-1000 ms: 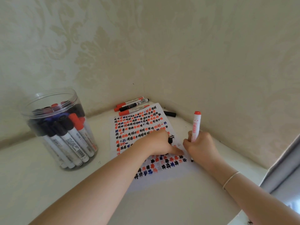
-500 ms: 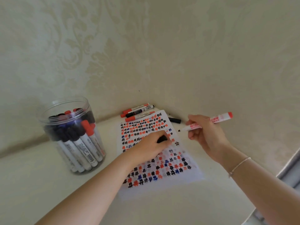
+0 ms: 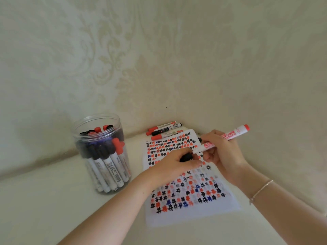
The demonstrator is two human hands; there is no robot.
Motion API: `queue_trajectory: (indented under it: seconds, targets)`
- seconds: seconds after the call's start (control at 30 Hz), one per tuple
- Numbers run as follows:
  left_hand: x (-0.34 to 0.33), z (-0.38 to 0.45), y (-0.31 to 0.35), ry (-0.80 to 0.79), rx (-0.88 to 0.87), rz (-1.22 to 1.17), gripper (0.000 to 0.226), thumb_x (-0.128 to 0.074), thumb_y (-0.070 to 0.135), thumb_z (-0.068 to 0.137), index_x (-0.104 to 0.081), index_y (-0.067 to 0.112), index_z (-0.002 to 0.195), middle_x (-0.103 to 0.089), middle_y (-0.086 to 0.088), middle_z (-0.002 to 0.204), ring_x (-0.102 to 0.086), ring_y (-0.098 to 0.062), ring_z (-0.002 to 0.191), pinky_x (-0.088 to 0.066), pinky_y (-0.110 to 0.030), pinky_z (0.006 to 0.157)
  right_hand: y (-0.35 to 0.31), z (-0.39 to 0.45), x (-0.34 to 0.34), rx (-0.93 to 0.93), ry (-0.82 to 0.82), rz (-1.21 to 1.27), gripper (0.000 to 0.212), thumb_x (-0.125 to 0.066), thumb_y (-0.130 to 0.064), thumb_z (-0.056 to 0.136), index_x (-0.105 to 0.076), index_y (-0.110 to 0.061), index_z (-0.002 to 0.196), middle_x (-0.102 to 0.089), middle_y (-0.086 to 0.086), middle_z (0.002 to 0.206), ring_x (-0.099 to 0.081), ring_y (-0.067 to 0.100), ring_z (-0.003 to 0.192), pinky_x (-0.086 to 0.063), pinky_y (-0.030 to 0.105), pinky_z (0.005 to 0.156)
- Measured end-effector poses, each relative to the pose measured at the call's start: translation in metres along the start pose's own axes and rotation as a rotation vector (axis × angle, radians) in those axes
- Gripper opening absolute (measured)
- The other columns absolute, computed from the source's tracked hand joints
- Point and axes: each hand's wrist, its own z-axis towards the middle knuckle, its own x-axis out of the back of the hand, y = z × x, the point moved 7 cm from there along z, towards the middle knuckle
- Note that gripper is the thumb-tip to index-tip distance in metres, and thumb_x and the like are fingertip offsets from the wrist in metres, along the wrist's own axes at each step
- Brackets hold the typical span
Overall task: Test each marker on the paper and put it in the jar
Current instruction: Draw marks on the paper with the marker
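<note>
One white marker with a red end point(image 3: 228, 137) is in use; it lies slanted above the white sheet of paper covered in red, black and blue hash marks point(image 3: 185, 175), red end up toward 2 o'clock and its writing end down toward 8 o'clock, next to the black cap point(image 3: 186, 157). The right hand point(image 3: 223, 152) has its fingers curled round the barrel of this marker. The left hand point(image 3: 175, 164) rests over the middle of the paper and pinches the black cap between curled fingers. At 12 o'clock from the paper, against the wall, three loose markers point(image 3: 164, 129) can be counted: two red-capped and one black-capped, lying side by side, the nearest touching the paper's far edge. At 9 o'clock from the paper stands one clear plastic round jar point(image 3: 100, 152), open-topped, packed with upright white markers with black, red and blue caps; their number cannot be told. All of it sits on the pale cream desk point(image 3: 53, 200).
</note>
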Motion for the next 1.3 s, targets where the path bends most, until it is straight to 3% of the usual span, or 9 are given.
queue_trajectory:
  seconds: [0.1, 0.2, 0.3, 0.43, 0.57, 0.83, 1.0, 1.13, 1.3]
  targets:
    - [0.000, 0.000, 0.007, -0.001, -0.011, -0.001, 0.029, -0.058, 0.038, 0.092, -0.062, 0.014, 0.108, -0.057, -0.001, 0.078, -0.049, -0.007, 0.067, -0.044, -0.029, 0.072, 0.007, 0.001, -0.002, -0.025, 0.001, -0.059, 0.022, -0.059, -0.001, 0.087, -0.048, -0.006, 0.068, -0.056, 0.005, 0.049, -0.044, 0.015, 0.039, -0.039, 0.029, 0.049]
    - [0.001, -0.005, 0.020, -0.012, -0.041, -0.027, 0.025, -0.054, 0.031, 0.096, -0.061, 0.016, 0.115, -0.058, 0.016, 0.062, -0.052, 0.003, 0.057, -0.043, -0.025, 0.068, 0.012, 0.003, -0.004, -0.038, 0.000, -0.106, 0.026, -0.066, -0.006, 0.085, -0.048, -0.008, 0.065, -0.053, 0.002, 0.049, -0.040, 0.012, 0.040, -0.039, 0.026, 0.051]
    - [0.001, -0.012, 0.031, 0.000, -0.075, -0.126, 0.027, -0.045, 0.022, 0.100, -0.053, 0.020, 0.125, -0.058, 0.006, 0.059, -0.054, -0.010, 0.058, -0.036, -0.036, 0.069, 0.013, 0.003, -0.011, -0.102, -0.112, -0.146, 0.023, -0.072, -0.011, 0.081, -0.053, -0.007, 0.069, -0.050, 0.004, 0.055, -0.039, 0.012, 0.043, -0.037, 0.021, 0.044]
    - [0.017, -0.011, 0.017, 0.124, -0.064, -0.219, 0.018, -0.047, 0.033, 0.097, -0.061, 0.021, 0.093, -0.034, 0.009, 0.049, -0.025, -0.010, 0.045, -0.020, -0.028, 0.051, -0.006, 0.010, -0.010, -0.140, -0.103, -0.062, 0.023, -0.071, -0.025, 0.082, -0.060, -0.004, 0.079, -0.058, 0.005, 0.060, -0.049, 0.014, 0.045, -0.045, 0.021, 0.045]
    - [0.038, -0.012, 0.025, 0.339, -0.050, -0.093, 0.041, -0.050, 0.038, 0.095, -0.060, 0.005, 0.073, -0.033, 0.011, 0.047, -0.026, -0.006, 0.041, -0.023, -0.018, 0.046, -0.043, 0.021, -0.003, 0.126, 0.181, -0.328, 0.007, -0.054, -0.006, 0.091, -0.056, -0.008, 0.085, -0.053, 0.007, 0.049, -0.049, 0.016, 0.034, -0.040, 0.023, 0.037]
    - [0.099, -0.038, 0.082, 0.768, -0.077, 0.215, 0.053, -0.047, 0.048, 0.094, -0.051, 0.022, 0.048, -0.045, 0.004, 0.040, -0.037, -0.008, 0.032, -0.030, -0.018, 0.037, -0.078, 0.011, -0.057, 0.218, 0.098, -0.240, 0.020, -0.047, -0.003, 0.093, -0.067, -0.006, 0.092, -0.054, 0.007, 0.047, -0.035, 0.013, 0.029, -0.028, 0.018, 0.032]
    - [0.151, -0.079, 0.129, 0.907, -0.168, 0.372, 0.032, -0.056, 0.047, 0.090, -0.057, 0.021, 0.071, -0.053, 0.005, 0.046, -0.047, -0.005, 0.037, -0.035, -0.012, 0.043, -0.084, 0.008, -0.102, 0.126, -0.102, 0.046, 0.017, -0.052, -0.009, 0.094, -0.066, -0.001, 0.089, -0.052, 0.008, 0.053, -0.033, 0.011, 0.034, -0.027, 0.019, 0.034]
    - [0.193, -0.101, 0.136, 0.977, -0.278, 0.006, 0.028, -0.071, 0.031, 0.083, -0.043, 0.025, 0.087, -0.068, 0.001, 0.073, -0.067, -0.008, 0.061, -0.052, -0.025, 0.054, -0.070, 0.010, -0.143, -0.039, -0.161, 0.331, 0.021, -0.056, -0.015, 0.094, -0.061, -0.003, 0.077, -0.050, 0.007, 0.056, -0.038, 0.008, 0.035, -0.033, 0.017, 0.034]
    - [0.217, -0.118, 0.124, 1.069, -0.330, 0.006, 0.028, -0.074, 0.016, 0.082, -0.051, 0.022, 0.098, -0.070, 0.003, 0.079, -0.070, -0.009, 0.071, -0.057, -0.027, 0.061, -0.054, 0.015, -0.172, -0.017, -0.225, 0.096, 0.014, -0.056, -0.013, 0.094, -0.061, -0.001, 0.092, -0.051, 0.007, 0.060, -0.047, 0.011, 0.039, -0.041, 0.020, 0.038]
